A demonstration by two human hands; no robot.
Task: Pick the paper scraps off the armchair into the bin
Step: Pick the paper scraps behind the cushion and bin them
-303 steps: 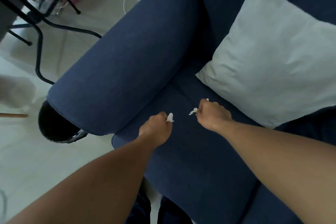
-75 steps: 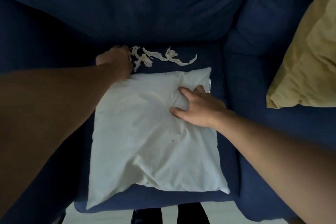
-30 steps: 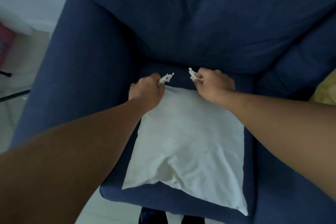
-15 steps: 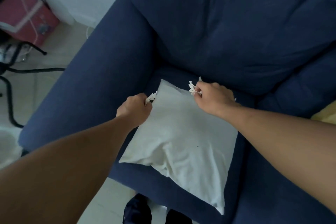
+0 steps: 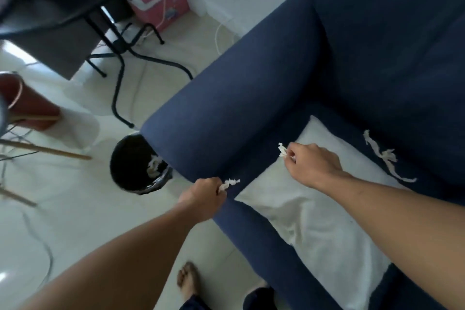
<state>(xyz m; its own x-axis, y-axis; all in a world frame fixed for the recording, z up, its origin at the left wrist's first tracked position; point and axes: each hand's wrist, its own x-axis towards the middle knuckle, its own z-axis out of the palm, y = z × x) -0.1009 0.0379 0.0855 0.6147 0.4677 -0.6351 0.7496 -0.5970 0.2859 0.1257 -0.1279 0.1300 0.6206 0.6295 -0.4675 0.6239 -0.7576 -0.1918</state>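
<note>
Both hands, left hand and right hand, each pinch a white torn paper scrap in a tight grip, probably headed for the round black bin at centre left, while a long white paper strip waits by the white pillow.

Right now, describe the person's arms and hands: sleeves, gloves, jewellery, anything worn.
Both forearms are bare as far as the frame shows them; no sleeve is visible. The left hand and right hand wear no gloves, and no watch, bracelet or ring can be seen. Nothing is strapped or marked on either arm.
</note>
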